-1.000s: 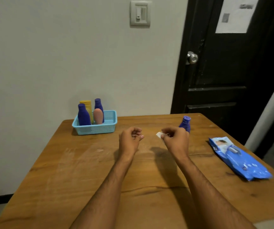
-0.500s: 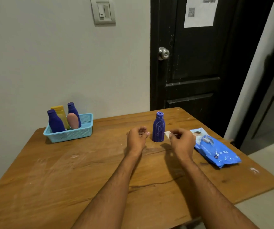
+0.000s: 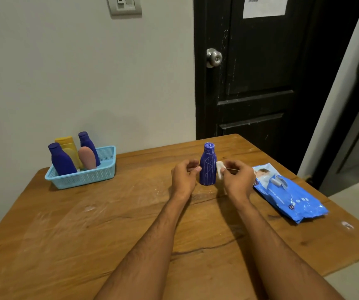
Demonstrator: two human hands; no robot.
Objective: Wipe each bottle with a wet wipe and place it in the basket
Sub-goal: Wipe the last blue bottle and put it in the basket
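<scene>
Right hand (image 3: pixel 235 178) pinches wet wipe (image 3: pixel 219 169) at bottle's (image 3: pixel 207 166) 3 o'clock, left hand (image 3: pixel 184 176) curled empty at 9; bottle probably light, rigid, tippy, so grip mid-body.

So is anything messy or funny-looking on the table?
Yes. The bottle between the hands has pale scribbles all over it, unlike those in the basket. The table has whitish smears and a dark crack near the arms. The wipes pack looks crumpled.
</scene>
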